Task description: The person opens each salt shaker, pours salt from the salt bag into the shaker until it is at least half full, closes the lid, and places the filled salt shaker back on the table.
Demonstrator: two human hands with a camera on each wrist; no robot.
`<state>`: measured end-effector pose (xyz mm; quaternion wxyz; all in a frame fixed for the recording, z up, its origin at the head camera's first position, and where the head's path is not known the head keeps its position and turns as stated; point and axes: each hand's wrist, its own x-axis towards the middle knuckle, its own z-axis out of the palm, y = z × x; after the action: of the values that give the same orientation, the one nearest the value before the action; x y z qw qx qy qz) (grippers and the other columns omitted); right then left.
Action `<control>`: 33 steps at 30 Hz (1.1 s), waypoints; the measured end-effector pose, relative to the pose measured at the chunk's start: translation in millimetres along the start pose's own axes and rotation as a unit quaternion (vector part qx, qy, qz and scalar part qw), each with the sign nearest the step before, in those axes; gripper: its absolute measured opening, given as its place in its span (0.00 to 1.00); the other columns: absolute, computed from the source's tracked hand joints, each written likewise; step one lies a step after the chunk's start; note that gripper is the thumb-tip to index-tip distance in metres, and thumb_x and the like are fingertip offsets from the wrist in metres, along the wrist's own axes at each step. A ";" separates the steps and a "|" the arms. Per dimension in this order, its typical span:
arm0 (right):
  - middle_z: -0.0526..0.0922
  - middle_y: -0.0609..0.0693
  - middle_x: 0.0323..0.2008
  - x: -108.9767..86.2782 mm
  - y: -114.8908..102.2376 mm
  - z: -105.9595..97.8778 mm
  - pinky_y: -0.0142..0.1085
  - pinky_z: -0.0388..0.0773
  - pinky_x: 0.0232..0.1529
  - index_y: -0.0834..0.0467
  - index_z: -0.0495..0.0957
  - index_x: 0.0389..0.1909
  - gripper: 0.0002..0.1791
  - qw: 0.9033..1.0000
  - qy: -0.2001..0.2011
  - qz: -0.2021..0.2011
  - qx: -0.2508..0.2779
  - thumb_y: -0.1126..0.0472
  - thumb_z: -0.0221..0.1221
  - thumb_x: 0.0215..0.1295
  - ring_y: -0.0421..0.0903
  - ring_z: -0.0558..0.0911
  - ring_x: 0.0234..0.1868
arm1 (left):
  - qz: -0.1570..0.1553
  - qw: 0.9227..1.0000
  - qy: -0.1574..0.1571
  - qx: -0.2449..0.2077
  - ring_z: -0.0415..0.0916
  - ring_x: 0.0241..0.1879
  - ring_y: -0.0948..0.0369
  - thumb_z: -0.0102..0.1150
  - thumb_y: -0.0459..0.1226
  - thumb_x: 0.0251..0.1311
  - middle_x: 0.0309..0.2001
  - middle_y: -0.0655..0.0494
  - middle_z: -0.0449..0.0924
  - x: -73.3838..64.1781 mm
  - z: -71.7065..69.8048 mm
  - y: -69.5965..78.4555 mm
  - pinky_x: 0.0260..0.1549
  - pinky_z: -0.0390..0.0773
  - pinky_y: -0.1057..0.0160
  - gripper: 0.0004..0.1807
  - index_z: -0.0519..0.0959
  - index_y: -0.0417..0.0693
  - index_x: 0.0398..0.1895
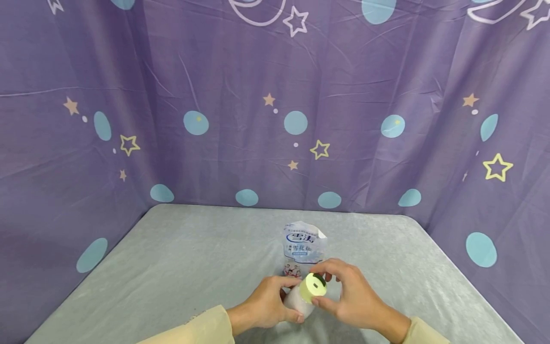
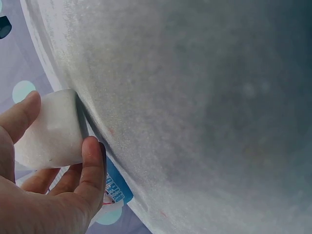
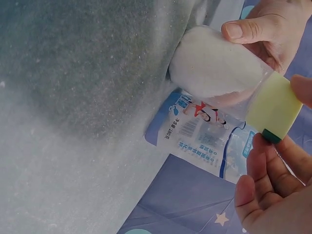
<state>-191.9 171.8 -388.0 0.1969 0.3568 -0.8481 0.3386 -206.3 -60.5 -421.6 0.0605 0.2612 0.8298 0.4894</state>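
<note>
A clear jar filled with white granules stands tilted near the front of the table, its pale yellow-green cap on top. My left hand grips the jar's body, thumb on one side and fingers on the other. Thumb and fingertips of my right hand pinch the cap; in the right wrist view a dark green tab at the cap's edge meets a fingertip. The left wrist view shows the jar's white lower part between thumb and fingers. Just behind the jar is a printed plastic bag.
A grey-green cloth covers the table. Purple curtains with stars and blue dots close off the back and both sides. The bag stands upright, its lower part partly hidden by the hands and jar in the head view.
</note>
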 end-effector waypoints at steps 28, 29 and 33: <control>0.75 0.32 0.24 0.9 -0.3 6.5 0.30 0.70 0.29 0.41 0.73 0.27 0.23 0.995 0.027 0.098 -0.023 0.34 0.75 0.50 0.33 0.71 0.27 | 0.002 1.000 0.003 -0.001 0.79 0.28 0.66 0.85 0.32 0.37 0.39 0.64 0.85 0.6 0.7 -0.7 0.31 0.79 0.68 0.34 0.86 0.53 0.54; 0.75 0.32 0.24 1.0 -0.2 6.6 0.30 0.70 0.29 0.41 0.73 0.28 0.23 0.994 0.025 0.099 -0.024 0.34 0.75 0.50 0.33 0.72 0.27 | 0.002 1.000 0.003 -0.001 0.80 0.28 0.66 0.85 0.32 0.37 0.39 0.64 0.85 0.5 0.7 -0.8 0.31 0.79 0.68 0.34 0.86 0.53 0.55; 0.76 0.32 0.24 1.4 -0.3 6.7 0.30 0.70 0.29 0.41 0.74 0.28 0.23 0.994 0.025 0.099 -0.025 0.34 0.75 0.49 0.33 0.72 0.28 | -0.001 1.000 0.002 -0.003 0.80 0.29 0.66 0.85 0.32 0.38 0.40 0.64 0.85 0.1 0.6 -0.9 0.31 0.79 0.68 0.34 0.85 0.53 0.55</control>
<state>-193.2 166.2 -391.7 0.1927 0.2577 -0.8820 0.3443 -206.6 -60.3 -422.6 0.0599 0.2593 0.8288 0.4923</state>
